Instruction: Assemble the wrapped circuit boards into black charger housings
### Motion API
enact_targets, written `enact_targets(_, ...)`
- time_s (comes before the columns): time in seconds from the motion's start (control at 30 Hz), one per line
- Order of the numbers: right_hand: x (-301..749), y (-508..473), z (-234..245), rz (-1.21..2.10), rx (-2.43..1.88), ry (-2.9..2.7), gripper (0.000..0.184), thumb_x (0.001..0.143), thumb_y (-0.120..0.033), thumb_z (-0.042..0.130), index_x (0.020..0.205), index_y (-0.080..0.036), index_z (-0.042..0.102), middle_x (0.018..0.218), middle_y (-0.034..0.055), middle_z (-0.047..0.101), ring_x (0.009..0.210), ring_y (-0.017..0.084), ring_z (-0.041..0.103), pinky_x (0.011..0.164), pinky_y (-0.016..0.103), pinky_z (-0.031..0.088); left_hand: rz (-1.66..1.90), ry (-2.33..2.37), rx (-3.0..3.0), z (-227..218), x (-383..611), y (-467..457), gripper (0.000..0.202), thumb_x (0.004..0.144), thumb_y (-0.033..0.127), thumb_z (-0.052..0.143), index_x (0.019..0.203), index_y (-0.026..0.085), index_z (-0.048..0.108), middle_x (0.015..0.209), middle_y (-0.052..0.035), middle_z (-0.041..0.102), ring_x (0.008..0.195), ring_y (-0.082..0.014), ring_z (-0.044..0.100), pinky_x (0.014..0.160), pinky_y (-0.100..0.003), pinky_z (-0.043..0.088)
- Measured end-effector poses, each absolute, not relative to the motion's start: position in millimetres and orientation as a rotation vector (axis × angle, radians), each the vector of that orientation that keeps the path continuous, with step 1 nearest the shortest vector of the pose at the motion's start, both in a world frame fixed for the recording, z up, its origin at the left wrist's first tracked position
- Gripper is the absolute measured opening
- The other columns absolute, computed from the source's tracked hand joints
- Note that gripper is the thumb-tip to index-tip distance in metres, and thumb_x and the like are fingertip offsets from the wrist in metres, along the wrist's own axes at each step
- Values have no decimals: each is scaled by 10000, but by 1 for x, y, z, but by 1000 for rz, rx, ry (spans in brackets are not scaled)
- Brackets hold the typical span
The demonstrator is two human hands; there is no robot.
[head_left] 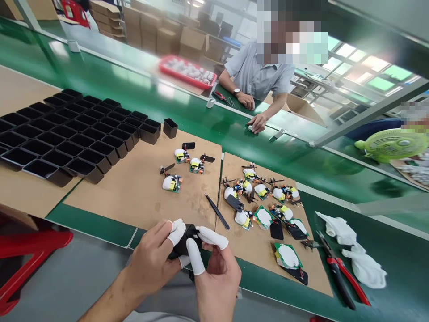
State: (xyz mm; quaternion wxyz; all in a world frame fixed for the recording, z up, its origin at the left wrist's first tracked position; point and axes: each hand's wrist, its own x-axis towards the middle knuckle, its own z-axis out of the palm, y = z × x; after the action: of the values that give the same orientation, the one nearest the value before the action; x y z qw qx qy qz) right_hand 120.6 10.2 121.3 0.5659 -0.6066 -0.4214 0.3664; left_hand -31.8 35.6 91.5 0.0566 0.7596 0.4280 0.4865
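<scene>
Near the table's front edge, my left hand point(154, 251) is closed around a small black plastic case point(182, 245). White finger cots cover several of its fingertips. My right hand point(217, 273), also wearing white finger cots, pinches the upper right side of the same case. What lies inside the case is hidden by the fingers. Beyond my hands, black tweezers point(217, 211) lie on the cardboard. Ahead sit three small circuit boards with white filler, yellow parts and black plug pieces, among them one board point(172, 183). Several similar boards, such as the front one point(287, 256), spread to the right.
Rows of lidless black cases point(70, 134) fill the left. Red-handled pliers point(338, 273) and crumpled white cloths point(365, 266) lie at right. Across the green bench, a co-worker's hand point(258, 123) touches a small white item near a red tray point(164, 67). A green fan point(395, 144) stands right.
</scene>
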Motion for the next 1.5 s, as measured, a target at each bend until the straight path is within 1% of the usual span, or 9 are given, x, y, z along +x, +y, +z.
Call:
enact_targets(0.13, 117, 16, 126, 892, -1322, -999, 262, 864, -306, 1034, 1055, -272, 858, 941, -5, 870, 843, 153, 810, 794, 202, 680, 1475, 1332, 2280, 93, -31, 35, 126, 1044, 148, 626, 1118, 247, 602, 878, -57, 730, 735, -261, 711, 628, -342, 595)
enact_targets(0.27, 127, 19, 127, 506, -1281, -1448, 152, 1026, -168, 866, 1101, -301, 870, 1012, 6, 824, 974, 180, 766, 878, 258, 657, 1417, 1440, 2189, 99, -16, 39, 216, 949, 108, 648, 1099, 246, 578, 888, -59, 747, 713, -266, 739, 610, -359, 614)
enact_targets(0.43, 156, 29, 127, 80, -1174, -1887, 232, 1056, 1, 747, 1179, -192, 784, 1115, 95, 790, 1108, 235, 740, 962, 329, 633, 1295, 1561, 2043, 103, 6, 46, 320, 787, 50, 707, 1004, 248, 580, 1043, -143, 825, 1097, -424, 840, 919, -562, 712)
enact_targets(0.53, 167, 35, 130, 77, -1135, -1990, 207, 1062, 6, 732, 1144, -181, 765, 1086, 102, 763, 1074, 245, 738, 900, 333, 638, 1250, 1552, 1974, 102, 3, 45, 397, 739, 23, 708, 1081, 213, 639, 1124, -174, 840, 1102, -447, 831, 902, -599, 718)
enact_targets(0.67, 178, 37, 135, 75, -1063, -2129, 194, 1092, -8, 678, 1040, -187, 733, 1059, 115, 749, 1020, 257, 748, 868, 361, 657, 1215, 1399, 1948, 100, -9, 40, 481, 825, 14, 721, 1269, 200, 695, 1160, -119, 848, 1065, -353, 839, 910, -487, 731)
enact_targets(0.93, 198, 46, 137, 169, -942, -2249, 207, 1093, -5, 635, 1118, -176, 750, 1095, 135, 760, 1021, 265, 781, 842, 356, 693, 1163, 1217, 1880, 93, -17, 41, 305, 909, -24, 609, 1004, 241, 727, 1021, -46, 770, 905, -240, 794, 839, -340, 683)
enact_targets(1.13, 197, 46, 133, 255, -938, -2193, 240, 1071, 34, 668, 1117, -190, 741, 1128, 127, 759, 1147, 259, 775, 914, 344, 683, 1148, 1172, 1749, 98, -17, 43, 287, 960, 24, 611, 1083, 245, 747, 1068, -50, 801, 994, -245, 814, 908, -349, 689)
enact_targets(1.33, 196, 50, 135, 308, -929, -2171, 233, 1066, 18, 701, 1155, -187, 765, 1108, 124, 774, 1078, 256, 771, 851, 354, 673, 1022, 1022, 1473, 123, -30, 58, 378, 1060, 187, 645, 1407, 278, 763, 1395, -66, 842, 1314, -269, 799, 1175, -408, 643)
enact_targets(1.5, 196, 50, 135, 308, -911, -2153, 250, 1075, 5, 692, 1181, -196, 797, 1084, 122, 787, 1020, 258, 780, 804, 369, 682, 910, 892, 1159, 130, -37, 74, 298, 1119, 404, 650, 1318, 273, 828, 1294, -79, 871, 1219, -302, 828, 1146, -470, 660)
